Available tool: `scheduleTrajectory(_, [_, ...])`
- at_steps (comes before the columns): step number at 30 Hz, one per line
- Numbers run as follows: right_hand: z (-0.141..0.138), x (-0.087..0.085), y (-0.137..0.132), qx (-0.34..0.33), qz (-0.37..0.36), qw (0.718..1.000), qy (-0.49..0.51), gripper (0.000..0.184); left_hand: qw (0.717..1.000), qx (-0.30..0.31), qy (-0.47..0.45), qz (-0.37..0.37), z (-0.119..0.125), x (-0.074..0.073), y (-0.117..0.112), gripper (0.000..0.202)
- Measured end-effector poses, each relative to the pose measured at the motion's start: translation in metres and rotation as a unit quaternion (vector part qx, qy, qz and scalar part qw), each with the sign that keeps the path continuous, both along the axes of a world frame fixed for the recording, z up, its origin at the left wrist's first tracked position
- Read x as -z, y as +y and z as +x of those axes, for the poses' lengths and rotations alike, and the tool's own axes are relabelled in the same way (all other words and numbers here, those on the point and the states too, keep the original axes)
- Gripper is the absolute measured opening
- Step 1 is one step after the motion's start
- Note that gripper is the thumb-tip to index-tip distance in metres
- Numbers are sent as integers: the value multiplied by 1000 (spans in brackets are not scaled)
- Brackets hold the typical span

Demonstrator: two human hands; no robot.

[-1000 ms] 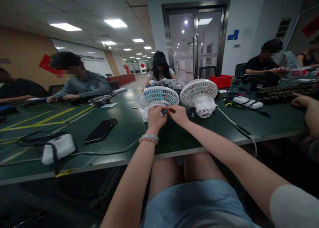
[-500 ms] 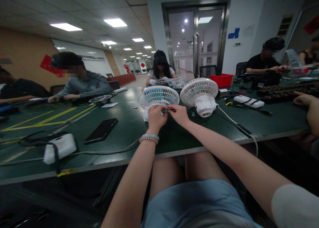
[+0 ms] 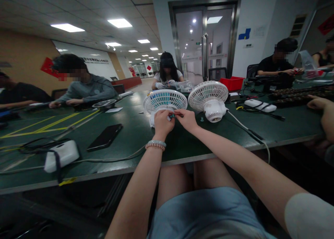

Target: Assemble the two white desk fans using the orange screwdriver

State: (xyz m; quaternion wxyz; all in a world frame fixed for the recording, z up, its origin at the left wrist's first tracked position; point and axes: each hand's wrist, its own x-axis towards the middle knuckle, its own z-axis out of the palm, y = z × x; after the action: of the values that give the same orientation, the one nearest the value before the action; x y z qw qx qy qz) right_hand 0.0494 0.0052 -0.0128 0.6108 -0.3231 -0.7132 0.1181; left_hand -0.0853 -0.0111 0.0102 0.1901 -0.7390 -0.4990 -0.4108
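A white fan (image 3: 165, 99) with blue blades stands face-away on the green table, its rear housing mostly behind my fingers. My left hand (image 3: 163, 122) is closed against that housing, and its fingertips are partly hidden. Close beside it, my right hand (image 3: 188, 120) pinches at a small teal piece (image 3: 172, 116) between the two hands, behind the fan. To the right sits a second white fan (image 3: 208, 93), its vented motor end toward me and a cable running from it. A small teal part (image 3: 201, 119) lies on the table near this fan.
A black phone (image 3: 105, 137) and a white power adapter (image 3: 62, 156) with cords lie at left. At right are another white adapter (image 3: 260, 105), black cables and a red bin (image 3: 232, 83). Co-workers sit around the table (image 3: 125, 131); a person's hand (image 3: 322, 106) reaches in at right.
The view has shifted very slightly. Both hands stay at the back of the left fan with the teal piece between them, almost unmoved.
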Motion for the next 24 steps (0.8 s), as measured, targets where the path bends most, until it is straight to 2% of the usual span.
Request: scheduleTrajectory(24, [2,-4,-4,-5,9,1000,0,18,1000,-5,-4,3,0,1,-1,16])
